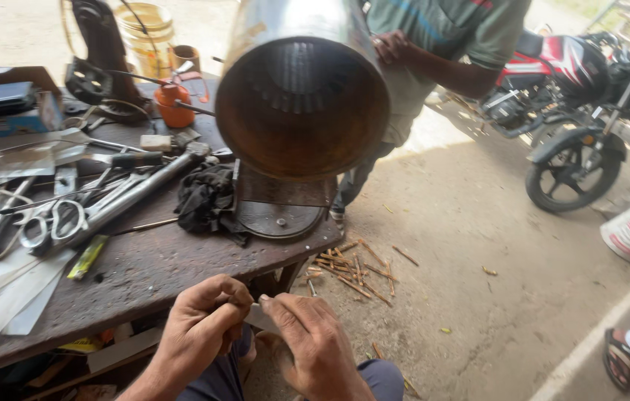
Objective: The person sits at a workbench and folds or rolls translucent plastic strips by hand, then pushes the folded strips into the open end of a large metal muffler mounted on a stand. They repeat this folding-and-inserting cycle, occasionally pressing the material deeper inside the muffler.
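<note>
- The left hand (200, 319) and the right hand (315, 349) are low down, in front of the table edge. Both pinch a small pale strip (261, 318) between thumb and fingers, so the fingers are closed on it.
- A big round metal tube (302, 89) stands on the wooden table (144, 275). Its open end faces us. Inside it is dark and rusty, with thin slots deep in the back.
- A yellow bucket (146, 33) and a small brown cup (186, 56) stand at the far end of the table. What is in them is not clear.
- An orange oil can (175, 104) sits near them.
- A flat blue and grey box (3, 111) lies at the far left.
- Scissors (51, 223), a long metal tool (137, 189) and a black cloth (207, 197) lie in the middle of the table.
- Another person in a green shirt (441, 30) stands behind the tube, with a hand on it.
- A red motorbike (575, 96) is parked on the right.
- Little brown sticks (352, 271) lie on the ground.
</note>
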